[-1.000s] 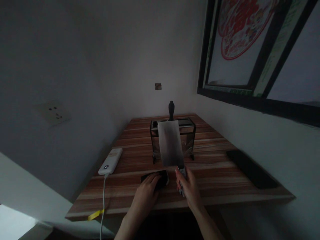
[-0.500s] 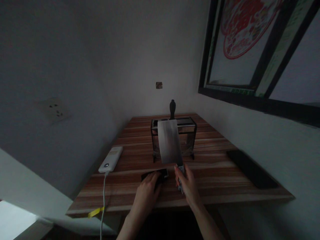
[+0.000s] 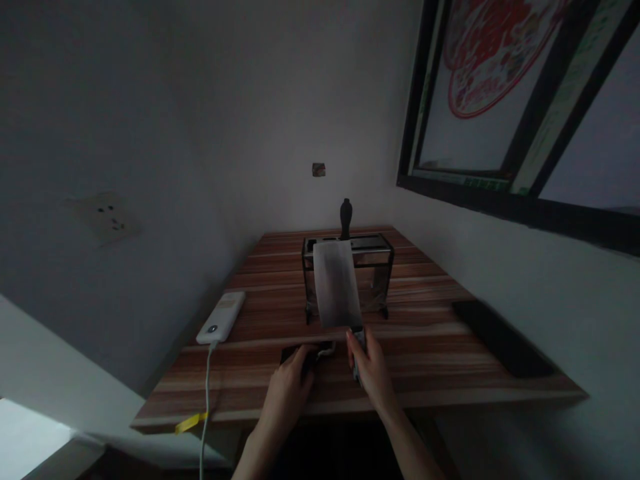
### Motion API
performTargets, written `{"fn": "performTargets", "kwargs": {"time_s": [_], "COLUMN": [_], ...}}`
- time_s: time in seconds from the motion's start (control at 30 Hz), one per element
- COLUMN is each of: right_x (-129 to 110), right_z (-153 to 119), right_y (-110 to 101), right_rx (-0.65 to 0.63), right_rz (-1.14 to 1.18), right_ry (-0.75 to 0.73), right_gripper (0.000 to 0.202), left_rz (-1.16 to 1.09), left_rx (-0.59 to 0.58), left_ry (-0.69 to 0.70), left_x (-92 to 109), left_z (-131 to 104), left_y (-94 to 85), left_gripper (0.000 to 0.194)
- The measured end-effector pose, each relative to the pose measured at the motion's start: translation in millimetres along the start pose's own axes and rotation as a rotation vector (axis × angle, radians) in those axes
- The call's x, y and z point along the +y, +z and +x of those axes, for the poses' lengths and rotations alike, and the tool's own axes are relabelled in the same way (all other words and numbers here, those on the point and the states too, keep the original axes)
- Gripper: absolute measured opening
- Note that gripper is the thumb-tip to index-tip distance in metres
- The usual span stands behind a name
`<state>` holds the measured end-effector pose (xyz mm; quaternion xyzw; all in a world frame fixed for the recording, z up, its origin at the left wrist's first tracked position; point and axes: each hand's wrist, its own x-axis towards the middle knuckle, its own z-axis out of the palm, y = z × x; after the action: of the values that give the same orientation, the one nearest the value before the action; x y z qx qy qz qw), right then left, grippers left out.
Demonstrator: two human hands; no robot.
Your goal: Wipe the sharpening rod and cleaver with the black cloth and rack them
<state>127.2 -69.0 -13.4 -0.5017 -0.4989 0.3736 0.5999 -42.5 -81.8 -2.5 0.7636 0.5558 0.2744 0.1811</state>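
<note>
My right hand [image 3: 369, 363] is wrapped round the handle of a cleaver [image 3: 337, 283], whose broad blade stands up in front of the knife rack [image 3: 373, 259]. My left hand [image 3: 295, 375] rests on a dark flat object [image 3: 325, 347] near the table's front edge; its fingers are bent over it, and what it is I cannot make out. A black-handled tool [image 3: 345, 219] stands in the rack behind the blade.
On the wood-grain table [image 3: 420, 340], a white power bank [image 3: 223, 317] with a cable [image 3: 207, 393] lies at the left. A black flat object [image 3: 500, 338] lies at the right. Walls border both sides.
The cleaver and my right hand have shifted slightly left. My left hand has moved a little left and down on the dark object, showing more of its right end.
</note>
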Motion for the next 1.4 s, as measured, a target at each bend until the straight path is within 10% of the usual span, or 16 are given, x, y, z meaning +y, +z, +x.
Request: {"fn": "performTargets", "kwargs": {"time_s": [0.3,0.43,0.6,0.83,1.4], "right_x": [-1,-1,8,24,30], "right_z": [1,3,5,5,6], "right_y": [-1,-1,-1,-2,1], "right_rx": [0.015,0.074,0.05,0.056,0.036], "right_rz": [-0.118,-0.207,-0.25,-0.279,-0.301], "right_ry": [-0.029,-0.082,-0.074,-0.125,-0.054], "right_gripper": [0.029,0.032,0.039,0.042,0.026], "left_rz": [-0.059,-0.146,0.059,0.332,0.383], "left_rx": [0.532,0.745,0.349,-0.089,-0.122], "left_ry": [-0.209,0.126,0.643,0.827,0.886], "left_x": [-6,33,64,52,50], "left_z": [5,16,48,60,59], "left_y": [-37.3,-57.7,-32.8,-14.4,-16.2], "left_gripper": [0.032,0.035,0.047,0.054,0.057]}}
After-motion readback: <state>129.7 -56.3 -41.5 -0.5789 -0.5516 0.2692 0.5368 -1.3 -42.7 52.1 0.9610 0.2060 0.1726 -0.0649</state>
